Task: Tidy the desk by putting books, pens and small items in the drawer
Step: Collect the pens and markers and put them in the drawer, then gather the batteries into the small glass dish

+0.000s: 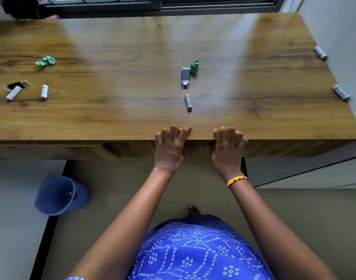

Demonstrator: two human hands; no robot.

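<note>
Both my hands sit at the front edge of the wooden desk top (132,110), fingers curled over it – my left hand (170,147) and my right hand (228,148), thumbs tucked under toward what I take to be the drawer front (195,149). So each grip is narrow, hooked on the edge and holding no loose item. The drawer looks closed, or nearly so; I cannot tell for sure.

Nothing is put away yet. A grey USB stick (185,77) lies mid-desk with a crumpled green paper ball (194,66) touching its far corner, and a silver battery (188,101) lies nearer me. 2 more batteries (44,91) sit at the left, 2 (340,92) at the right rim.

My worry – if I jerk the drawer, the shake could roll those round batteries, and the right pair lies close to the desk's side edge. My fingers could also slip off the smooth edge.
</note>
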